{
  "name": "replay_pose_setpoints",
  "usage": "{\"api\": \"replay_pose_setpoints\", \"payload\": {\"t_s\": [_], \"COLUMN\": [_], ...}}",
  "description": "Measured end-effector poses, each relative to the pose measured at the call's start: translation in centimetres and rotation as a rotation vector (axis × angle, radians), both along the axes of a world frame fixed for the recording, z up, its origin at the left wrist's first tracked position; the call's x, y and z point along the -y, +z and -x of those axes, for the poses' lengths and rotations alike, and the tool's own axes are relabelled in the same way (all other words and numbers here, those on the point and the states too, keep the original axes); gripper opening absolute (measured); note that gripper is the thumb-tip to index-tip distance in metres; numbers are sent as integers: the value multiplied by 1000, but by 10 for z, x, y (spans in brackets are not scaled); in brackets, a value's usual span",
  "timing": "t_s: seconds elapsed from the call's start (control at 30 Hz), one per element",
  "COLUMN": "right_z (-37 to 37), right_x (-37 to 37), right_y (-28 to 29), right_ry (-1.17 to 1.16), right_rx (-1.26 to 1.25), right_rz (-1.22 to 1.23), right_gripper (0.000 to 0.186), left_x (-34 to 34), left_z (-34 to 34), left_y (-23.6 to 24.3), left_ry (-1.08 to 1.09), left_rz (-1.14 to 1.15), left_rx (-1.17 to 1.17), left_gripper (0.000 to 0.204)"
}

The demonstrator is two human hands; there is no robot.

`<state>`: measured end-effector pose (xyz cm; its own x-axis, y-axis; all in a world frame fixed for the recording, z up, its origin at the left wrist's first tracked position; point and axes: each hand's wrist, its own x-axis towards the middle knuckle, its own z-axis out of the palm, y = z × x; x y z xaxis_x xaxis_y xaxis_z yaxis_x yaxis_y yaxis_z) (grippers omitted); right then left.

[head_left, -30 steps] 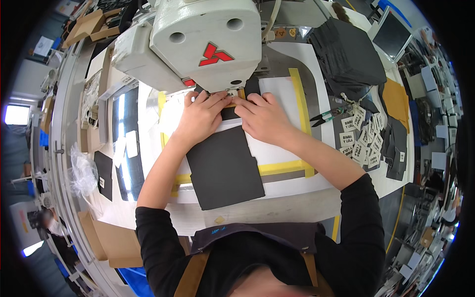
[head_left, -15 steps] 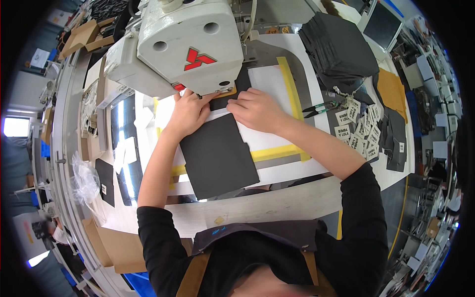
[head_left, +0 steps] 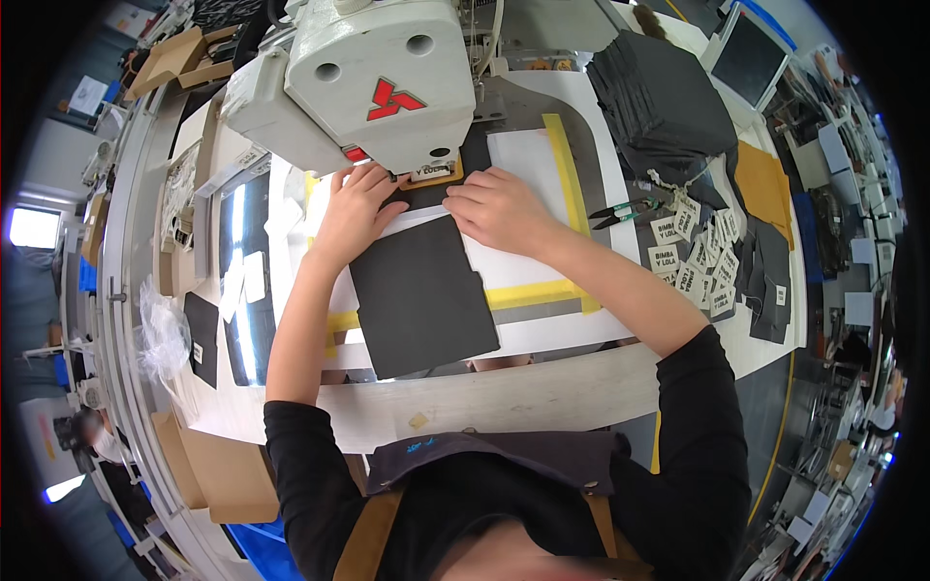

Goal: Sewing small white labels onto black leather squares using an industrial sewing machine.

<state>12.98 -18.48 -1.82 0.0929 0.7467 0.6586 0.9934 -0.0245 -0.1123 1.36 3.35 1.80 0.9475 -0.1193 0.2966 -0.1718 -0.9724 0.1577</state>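
Observation:
My left hand (head_left: pixel 360 211) rests left of the machine's work point with fingers and thumb apart, touching the edge of the black strip (head_left: pixel 426 198). My right hand (head_left: pixel 492 208) is at the strip's right side, fingers curled together; whatever is under the fingertips is hidden. Between them, a white label (head_left: pixel 431 168) lies in a yellow frame (head_left: pixel 449 179) on the strip, under the white machine head (head_left: pixel 373 63) with a red emblem. A larger black panel (head_left: pixel 421 300) lies toward me on white sheets edged with yellow tape (head_left: pixel 569 189).
Right are a stack of black pieces (head_left: pixel 659 92), cutters (head_left: pixel 617 211), scattered white labels (head_left: pixel 697 257), a tan piece (head_left: pixel 760 194) and a screen (head_left: pixel 744 50). Left are a cardboard tray (head_left: pixel 201 184), clear plastic (head_left: pixel 160 329), a small black piece (head_left: pixel 201 339) and a cardboard box (head_left: pixel 228 484).
My hands have parted slightly and moved off the label, so the label and yellow frame show more. The black panel sits a little farther left and higher in view.

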Motion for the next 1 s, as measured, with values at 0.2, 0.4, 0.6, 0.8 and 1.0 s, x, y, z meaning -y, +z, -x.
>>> {"api": "replay_pose_setpoints", "payload": {"t_s": [0.2, 0.4, 0.6, 0.8, 1.0], "right_z": [-1, 1, 2, 3, -11], "right_x": [8, 46, 44, 45, 47], "right_y": [1, 9, 10, 16, 9], "right_ry": [-8, -28, -41, -172, -187], "right_rx": [-15, -6, -2, -21, 131], "right_rz": [21, 48, 81, -3, 31], "right_gripper": [10, 17, 19, 28, 19], "left_x": [-4, 31, 44, 48, 44], "left_z": [1, 1, -1, 2, -1], "left_y": [19, 31, 8, -13, -11], "left_ry": [-105, -273, -279, -121, -95], "left_rz": [-174, -218, -291, -206, 35], "left_rx": [-37, -162, 19, 141, 248], "left_gripper": [18, 22, 12, 10, 9]}}
